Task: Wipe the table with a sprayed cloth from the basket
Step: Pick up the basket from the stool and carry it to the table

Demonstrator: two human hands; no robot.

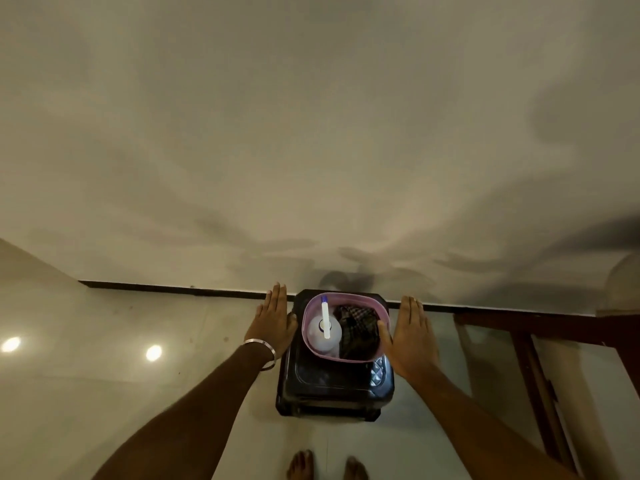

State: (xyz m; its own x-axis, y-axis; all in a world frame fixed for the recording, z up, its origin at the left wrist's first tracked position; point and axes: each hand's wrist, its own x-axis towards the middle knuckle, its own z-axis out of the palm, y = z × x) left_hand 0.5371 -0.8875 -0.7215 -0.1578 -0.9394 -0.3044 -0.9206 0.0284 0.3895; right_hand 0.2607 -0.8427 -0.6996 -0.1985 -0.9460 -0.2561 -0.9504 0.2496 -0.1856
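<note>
Both hands flat, fingers straight and together: left hand point(273, 327), right hand point(410, 336) flank pink basket point(310, 336). Risk: reaching for checked cloth point(358, 329) could topple spray bottle point(325, 329).

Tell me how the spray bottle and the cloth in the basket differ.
The spray bottle is white with a blue-tipped nozzle; the cloth is dark and checked. The bottle is rigid and sits on the left; the cloth is crumpled on the right. Both lie inside the pink basket.
</note>
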